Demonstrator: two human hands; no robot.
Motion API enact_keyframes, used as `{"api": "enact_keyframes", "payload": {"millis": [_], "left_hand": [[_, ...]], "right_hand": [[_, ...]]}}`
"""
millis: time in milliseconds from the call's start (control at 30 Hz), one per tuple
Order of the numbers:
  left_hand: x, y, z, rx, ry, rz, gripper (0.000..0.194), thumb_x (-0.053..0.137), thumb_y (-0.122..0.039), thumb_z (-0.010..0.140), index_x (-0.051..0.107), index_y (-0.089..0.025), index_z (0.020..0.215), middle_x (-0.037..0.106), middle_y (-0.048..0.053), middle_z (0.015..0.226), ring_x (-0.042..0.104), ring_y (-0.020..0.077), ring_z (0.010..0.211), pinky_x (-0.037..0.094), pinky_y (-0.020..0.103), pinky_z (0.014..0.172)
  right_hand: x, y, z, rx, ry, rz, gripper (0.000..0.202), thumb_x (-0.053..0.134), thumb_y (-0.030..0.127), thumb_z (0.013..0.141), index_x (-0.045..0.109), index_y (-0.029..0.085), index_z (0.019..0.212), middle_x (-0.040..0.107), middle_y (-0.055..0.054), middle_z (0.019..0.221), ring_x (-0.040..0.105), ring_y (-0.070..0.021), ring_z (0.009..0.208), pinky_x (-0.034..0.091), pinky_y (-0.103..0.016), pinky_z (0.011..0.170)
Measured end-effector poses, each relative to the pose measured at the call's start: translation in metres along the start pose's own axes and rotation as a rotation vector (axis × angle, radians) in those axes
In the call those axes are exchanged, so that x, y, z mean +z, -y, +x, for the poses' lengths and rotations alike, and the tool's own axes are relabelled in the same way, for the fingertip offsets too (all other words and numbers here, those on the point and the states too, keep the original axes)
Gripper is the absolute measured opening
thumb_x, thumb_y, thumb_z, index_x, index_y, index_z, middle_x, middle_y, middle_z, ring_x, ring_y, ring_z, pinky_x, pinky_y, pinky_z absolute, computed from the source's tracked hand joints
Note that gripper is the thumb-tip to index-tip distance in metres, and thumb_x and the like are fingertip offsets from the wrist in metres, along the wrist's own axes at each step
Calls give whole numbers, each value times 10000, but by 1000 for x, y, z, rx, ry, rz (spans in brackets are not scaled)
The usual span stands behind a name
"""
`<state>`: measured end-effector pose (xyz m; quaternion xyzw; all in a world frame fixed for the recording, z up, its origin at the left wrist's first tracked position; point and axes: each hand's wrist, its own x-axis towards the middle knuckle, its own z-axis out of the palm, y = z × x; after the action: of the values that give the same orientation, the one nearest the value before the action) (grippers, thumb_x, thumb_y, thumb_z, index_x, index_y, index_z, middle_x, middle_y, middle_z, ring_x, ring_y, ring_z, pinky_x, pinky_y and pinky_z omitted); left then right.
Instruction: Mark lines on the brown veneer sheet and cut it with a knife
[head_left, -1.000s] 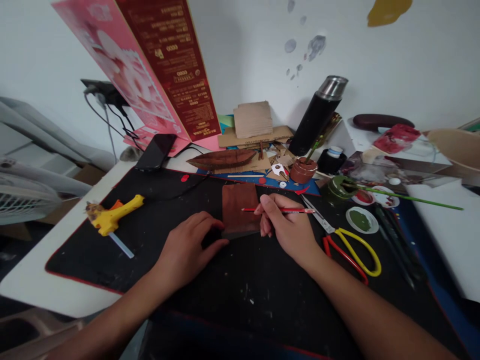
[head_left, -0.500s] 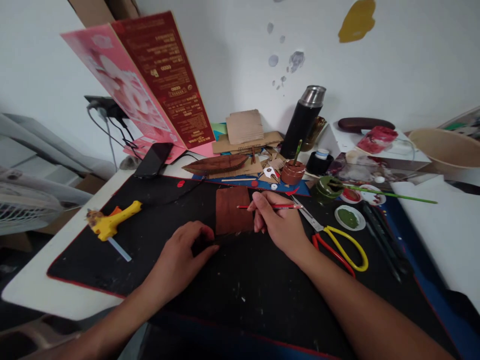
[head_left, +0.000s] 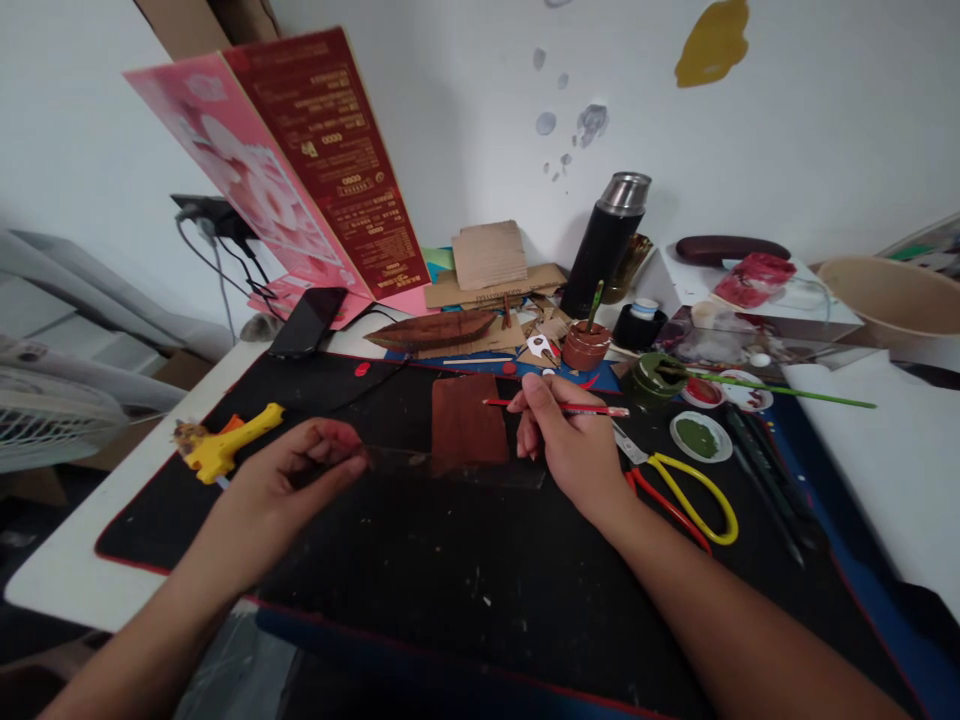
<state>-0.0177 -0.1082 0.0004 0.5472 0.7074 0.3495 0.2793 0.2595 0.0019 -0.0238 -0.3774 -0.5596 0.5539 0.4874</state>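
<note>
A reddish-brown rectangular piece [head_left: 470, 415] lies on the black mat [head_left: 420, 570]. Across its lower edge runs a thin clear strip, like a transparent ruler [head_left: 397, 461]. My left hand [head_left: 300, 475] pinches the strip's left end between thumb and fingers. To the right of the brown piece, my right hand [head_left: 574, 440] is closed round a red pencil [head_left: 592, 409], whose tip points left over the piece's upper right part. Scissors with red and yellow handles [head_left: 694, 490] lie beside my right wrist, their blades partly hidden by the hand.
A yellow glue gun [head_left: 225, 445] lies at the left, near a black phone [head_left: 307, 322]. Behind stand a folded menu [head_left: 330, 160], a black flask [head_left: 606, 245] and cardboard scraps [head_left: 489, 255]. Paint lids [head_left: 699, 437] and a green jar [head_left: 654, 380] are at the right.
My left hand has moved left, away from the brown piece, and the clear strip now shows between the hands. My right hand with the pencil has shifted slightly right.
</note>
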Motion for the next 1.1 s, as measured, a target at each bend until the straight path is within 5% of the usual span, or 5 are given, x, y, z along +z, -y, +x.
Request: {"api": "enact_keyframes", "payload": {"millis": [167, 467, 600, 833, 1100], "left_hand": [[-11, 7, 20, -25, 63, -68, 462, 767, -667, 854, 737, -261, 1073, 746, 8, 805, 707, 213, 720, 553, 302, 606], [33, -5, 52, 122, 299, 66, 415, 672, -605, 915, 806, -263, 1110, 842, 28, 1035, 770, 254, 921, 614, 364, 842], [41, -7, 68, 163, 323, 109, 381, 627, -540, 935, 820, -277, 1133, 848, 23, 1129, 776, 279, 1030, 594, 404, 969], [44, -3, 86, 207, 380, 155, 310, 619, -456, 917, 835, -290, 1065, 857, 7, 1065, 784, 271, 1011, 604, 393, 959], [56, -2, 82, 263, 298, 185, 294, 593, -428, 980, 794, -258, 1110, 835, 23, 1074, 761, 241, 954, 595, 385, 952]], "right_hand": [[4, -5, -4, 18, 62, -22, 482, 643, 630, 1050, 694, 225, 794, 567, 56, 486, 553, -123, 429, 416, -262, 456], [8, -6, -8, 86, 101, -51, 483, 636, 640, 1040, 687, 234, 784, 564, 53, 471, 544, -131, 433, 409, -272, 469], [9, -8, -7, 112, 117, -37, 490, 634, 660, 1029, 682, 234, 792, 560, 59, 481, 551, -128, 430, 397, -267, 467], [11, -13, -10, 154, 160, -59, 476, 610, 640, 1038, 676, 237, 793, 557, 63, 484, 551, -125, 437, 388, -265, 474], [12, -16, -11, 161, 180, -59, 438, 615, 592, 1052, 685, 241, 799, 562, 67, 494, 557, -121, 445, 397, -268, 481]]}}
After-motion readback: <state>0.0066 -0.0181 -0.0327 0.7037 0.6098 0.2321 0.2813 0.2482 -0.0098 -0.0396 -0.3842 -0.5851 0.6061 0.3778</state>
